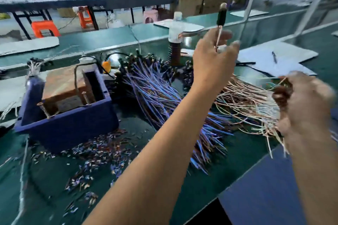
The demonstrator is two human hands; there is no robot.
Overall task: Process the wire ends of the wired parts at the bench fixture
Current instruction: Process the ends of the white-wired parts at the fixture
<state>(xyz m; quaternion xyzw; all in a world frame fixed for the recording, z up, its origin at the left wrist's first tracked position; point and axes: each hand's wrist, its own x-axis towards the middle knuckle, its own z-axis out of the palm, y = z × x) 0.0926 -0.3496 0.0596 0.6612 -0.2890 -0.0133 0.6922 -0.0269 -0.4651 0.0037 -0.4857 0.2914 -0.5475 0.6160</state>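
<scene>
My left hand (214, 60) is raised above the bench and pinches the thin wire of one wired part (221, 16), whose black body with a metal tip points upward. My right hand (307, 107), blurred at the right, grips a bundle of pale pinkish wires (247, 100) that fans out over the green bench. A big pile of wired parts with blue wires (157, 97) lies in the middle. The blue bench fixture (67, 124), a box with a brown block inside, stands at the left.
Cut insulation scraps (95, 157) litter the bench in front of the fixture. A plastic bottle (175, 29) stands on a ribbed post behind the pile. Papers with a pen (274, 56) lie at the right. A dark blue board (265, 192) covers the near right corner.
</scene>
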